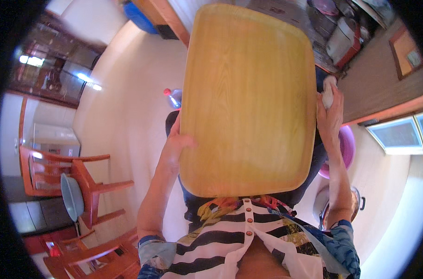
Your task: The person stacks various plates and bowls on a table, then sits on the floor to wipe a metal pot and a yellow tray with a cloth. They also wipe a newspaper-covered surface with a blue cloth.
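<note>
A wood-grain tray with rounded corners and a low raised rim lies in front of my body, over my dark-trousered legs. My left hand grips its left edge, the thumb over the rim and the other fingers hidden beneath. Beside the right edge, my right hand holds a whitish lump, perhaps a wadded cloth; its exact kind is unclear. The fingers of that hand wrap around the lump, and whether they also touch the tray cannot be told. No item rests on the tray's surface.
A clear plastic bottle with a red cap stands left of the tray. Behind my right forearm are a pink basin and a lidded pot. Wooden chairs stand left, one bearing a pale basin. A cluttered surface lies beyond the tray.
</note>
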Tool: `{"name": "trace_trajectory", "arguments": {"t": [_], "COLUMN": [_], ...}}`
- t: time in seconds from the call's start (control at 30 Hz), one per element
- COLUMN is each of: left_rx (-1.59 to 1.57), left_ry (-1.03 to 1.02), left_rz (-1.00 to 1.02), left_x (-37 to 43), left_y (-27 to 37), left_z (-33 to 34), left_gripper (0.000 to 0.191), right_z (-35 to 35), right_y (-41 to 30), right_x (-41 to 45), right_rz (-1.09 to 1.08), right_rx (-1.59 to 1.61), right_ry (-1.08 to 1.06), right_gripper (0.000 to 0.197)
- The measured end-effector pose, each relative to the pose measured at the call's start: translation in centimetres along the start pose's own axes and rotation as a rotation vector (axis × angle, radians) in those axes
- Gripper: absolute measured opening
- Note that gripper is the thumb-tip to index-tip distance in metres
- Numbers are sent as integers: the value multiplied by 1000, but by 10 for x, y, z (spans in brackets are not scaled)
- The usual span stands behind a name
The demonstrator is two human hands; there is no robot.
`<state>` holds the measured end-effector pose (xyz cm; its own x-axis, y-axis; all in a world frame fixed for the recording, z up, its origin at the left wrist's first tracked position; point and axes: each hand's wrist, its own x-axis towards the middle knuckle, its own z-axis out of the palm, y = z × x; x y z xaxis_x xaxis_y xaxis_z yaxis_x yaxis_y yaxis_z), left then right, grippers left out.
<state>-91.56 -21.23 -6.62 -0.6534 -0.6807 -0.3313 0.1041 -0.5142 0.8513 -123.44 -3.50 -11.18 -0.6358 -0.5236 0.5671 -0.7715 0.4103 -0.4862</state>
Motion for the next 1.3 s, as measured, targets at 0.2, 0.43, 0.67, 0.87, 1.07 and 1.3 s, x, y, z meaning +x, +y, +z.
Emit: {"name": "trace_trajectory", "arguments": {"t": [0.2, 0.43, 0.67, 0.87, 1.07, 1.3], "left_rx": [10, -35, -322, -326, -448, -393], "left_ry": [66, 153, 241, 583, 595, 578], "left_rz": [56, 130, 243, 414, 489, 554], "left_x": [-41, -61, -90, -130, -167, -172], "left_y": [10, 3, -7, -27, -33, -30], "left_z": [-34, -54, -108, -143, -157, -145], "left_gripper": [83, 77, 64, 60, 64, 74], "right_z": [91, 144, 117, 106, 171, 217], "right_y": [-116, -241, -303, -288, -343, -404], "right_x": [94, 91, -67, -102, -57, 12], "right_rz": [-514, -906, -1420, -1646, -1757, -1285], "right_rx": [234, 281, 544, 770, 460, 527], "right_ry": [-48, -138, -595, -791, -265, -416], "right_gripper": [54, 39, 46, 34, 36, 44]}}
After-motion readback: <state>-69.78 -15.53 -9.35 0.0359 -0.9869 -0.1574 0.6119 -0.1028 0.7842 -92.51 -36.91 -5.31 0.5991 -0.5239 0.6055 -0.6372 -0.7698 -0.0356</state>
